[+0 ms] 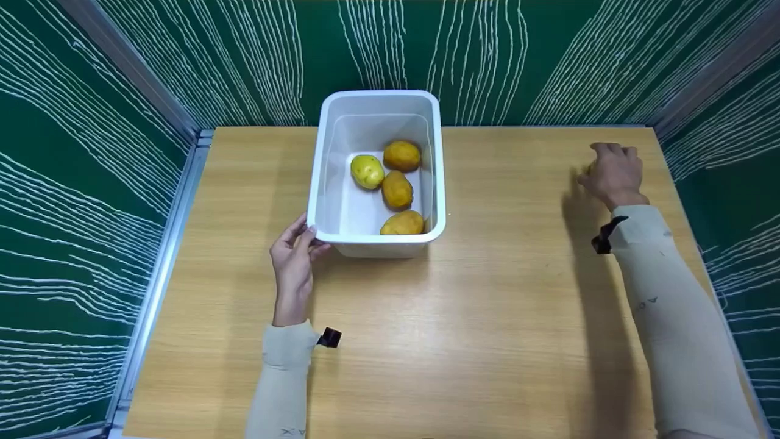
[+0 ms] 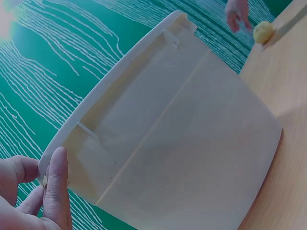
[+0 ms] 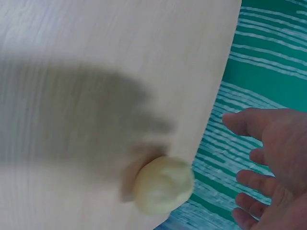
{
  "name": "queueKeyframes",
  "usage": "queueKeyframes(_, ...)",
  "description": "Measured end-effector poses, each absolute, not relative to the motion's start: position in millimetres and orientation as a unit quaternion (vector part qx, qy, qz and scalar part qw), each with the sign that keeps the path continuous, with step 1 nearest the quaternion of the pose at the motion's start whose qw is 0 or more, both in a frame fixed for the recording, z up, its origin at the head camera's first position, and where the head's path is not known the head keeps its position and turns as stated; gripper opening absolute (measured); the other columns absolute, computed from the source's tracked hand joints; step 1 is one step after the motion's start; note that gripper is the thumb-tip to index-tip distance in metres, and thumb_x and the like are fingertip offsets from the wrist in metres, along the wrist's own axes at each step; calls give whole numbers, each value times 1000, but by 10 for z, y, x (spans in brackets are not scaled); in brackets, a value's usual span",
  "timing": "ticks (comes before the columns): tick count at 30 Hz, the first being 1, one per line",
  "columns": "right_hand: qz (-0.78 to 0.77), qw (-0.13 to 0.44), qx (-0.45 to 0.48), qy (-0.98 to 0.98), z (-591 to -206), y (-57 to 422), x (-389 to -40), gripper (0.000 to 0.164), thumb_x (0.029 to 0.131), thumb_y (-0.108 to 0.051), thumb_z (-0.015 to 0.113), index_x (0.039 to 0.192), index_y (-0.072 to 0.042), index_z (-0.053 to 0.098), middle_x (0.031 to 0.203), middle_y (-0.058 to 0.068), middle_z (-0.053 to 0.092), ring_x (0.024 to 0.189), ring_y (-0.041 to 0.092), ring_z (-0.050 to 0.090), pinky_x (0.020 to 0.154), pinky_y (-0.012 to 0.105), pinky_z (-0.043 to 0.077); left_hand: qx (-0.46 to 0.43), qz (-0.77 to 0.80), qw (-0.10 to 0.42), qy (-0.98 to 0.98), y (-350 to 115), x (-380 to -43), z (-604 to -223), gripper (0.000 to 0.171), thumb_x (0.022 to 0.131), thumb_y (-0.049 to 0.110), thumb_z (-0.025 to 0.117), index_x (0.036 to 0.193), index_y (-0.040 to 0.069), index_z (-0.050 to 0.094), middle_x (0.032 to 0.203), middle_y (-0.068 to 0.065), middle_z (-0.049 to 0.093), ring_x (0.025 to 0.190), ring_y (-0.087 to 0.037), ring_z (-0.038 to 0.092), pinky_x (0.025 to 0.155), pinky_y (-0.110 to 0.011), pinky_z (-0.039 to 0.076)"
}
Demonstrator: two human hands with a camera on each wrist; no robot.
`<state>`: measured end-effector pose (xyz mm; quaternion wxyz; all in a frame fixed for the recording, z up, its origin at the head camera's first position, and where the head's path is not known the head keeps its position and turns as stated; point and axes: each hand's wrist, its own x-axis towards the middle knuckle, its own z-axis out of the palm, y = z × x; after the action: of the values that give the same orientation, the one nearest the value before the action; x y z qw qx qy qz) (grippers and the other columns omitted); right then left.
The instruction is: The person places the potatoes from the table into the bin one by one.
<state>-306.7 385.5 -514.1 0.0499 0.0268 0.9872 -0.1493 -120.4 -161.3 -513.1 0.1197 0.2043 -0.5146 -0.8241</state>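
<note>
A white plastic bin [image 1: 379, 238] stands at the back of the table with several potatoes [image 1: 397, 190] on its floor. One potato [image 1: 367, 171] in it is paler and yellower than the others. My left hand [image 1: 292, 259] pinches the bin's near left corner at the rim, thumb on one side and fingers on the other. At the far right, my right hand [image 1: 616, 174] is over the table with its fingers loosely spread, holding nothing. Close to that hand, a pale potato [image 3: 164, 186] lies on the table; in the head view the hand hides it.
The wooden table [image 1: 499, 292] is bounded by green walls [image 1: 414, 55] with white wavy lines at the back and both sides. A metal rail [image 1: 161, 268] runs along the left edge. Small black cameras [image 1: 329, 338] sit on the sleeve cuffs.
</note>
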Motion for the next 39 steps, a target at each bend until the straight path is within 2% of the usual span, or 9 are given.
queueKeyframes(9,-166,85,82,979,-5261,4073,-3025,86,96,-10,69,166,0,20,168,34,19,147,59,18,128,73,19,208,-826,123,-509,-1617,-1207,-5124,41,101,-12,56,142,-16,54,113,-17,55,70,-14,65,62,-20,66)
queueKeyframes(13,-166,91,87,978,-5307,4109,-2990,91,95,-11,71,167,-3,17,168,33,18,147,60,17,129,72,16,204,-827,126,-508,-1624,-1203,-5130,40,101,-13,56,141,-16,55,115,-19,55,70,-15,65,62,-20,66)
queueKeyframes(21,-171,94,91,977,-5357,4152,-2982,93,97,-16,72,167,0,12,164,37,19,146,61,17,126,74,21,188,-827,126,-515,-1637,-1200,-5144,41,101,-15,52,142,-18,52,110,-16,53,67,-14,64,61,-18,65)
queueKeyframes(28,-181,109,106,972,-5451,4230,-2941,83,104,-21,68,167,-3,17,159,40,26,139,61,21,119,78,31,203,-826,128,-511,-1610,-1207,-5146,41,101,-14,54,142,-17,54,110,-16,54,66,-14,64,61,-19,65)
queueKeyframes(33,-192,99,113,970,-5482,4219,-2935,80,105,-20,67,166,-2,20,157,40,27,141,61,20,120,79,30,207,-825,127,-510,-1613,-1207,-5144,41,101,-13,55,142,-17,53,112,-18,55,68,-14,64,62,-20,66)
queueKeyframes(39,-205,114,136,963,-5470,4228,-2941,78,106,-20,64,166,-3,17,149,44,31,138,63,19,114,82,33,212,-822,125,-514,-1606,-1210,-5138,41,101,-13,55,141,-16,55,119,-23,55,71,-16,65,62,-21,66)
